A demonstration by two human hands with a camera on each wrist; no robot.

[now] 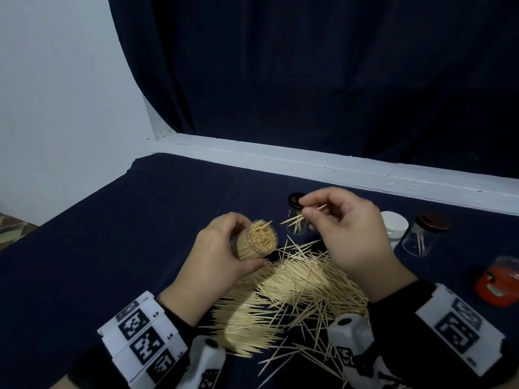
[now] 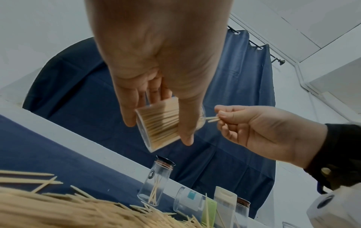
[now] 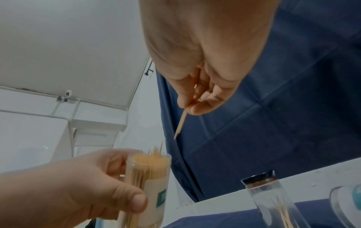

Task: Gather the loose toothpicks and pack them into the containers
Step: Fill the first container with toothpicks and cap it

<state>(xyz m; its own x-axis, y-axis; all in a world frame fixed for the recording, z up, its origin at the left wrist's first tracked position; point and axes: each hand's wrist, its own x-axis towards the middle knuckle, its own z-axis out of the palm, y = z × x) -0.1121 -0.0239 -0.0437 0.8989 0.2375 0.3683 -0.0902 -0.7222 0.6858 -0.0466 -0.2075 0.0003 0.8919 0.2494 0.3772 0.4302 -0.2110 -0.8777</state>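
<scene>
Your left hand (image 1: 216,256) holds the packed container (image 1: 257,244) above the worktop (image 1: 84,248), left of your right hand (image 1: 345,231). The toothpick heap (image 1: 286,299) lies between your wrists. Behind it stands a jar (image 1: 297,217); further right, two more jars (image 1: 394,227) (image 1: 422,234).

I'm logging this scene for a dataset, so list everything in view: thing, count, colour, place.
Full container: one, clear, packed with toothpicks, in the left hand.
Pinched toothpicks: a few, pale wood, in right fingertips.
Loose toothpicks: large pile, pale wood, on cloth.
Black-lidded jars: two, clear, nearly empty, behind the pile and far right.
White-lidded jar: one, between them.
Red object: one, right edge.
Tablecloth: one, navy.
Curtain: navy, behind.
Left hand, right hand: wrist cameras strapped on.
</scene>
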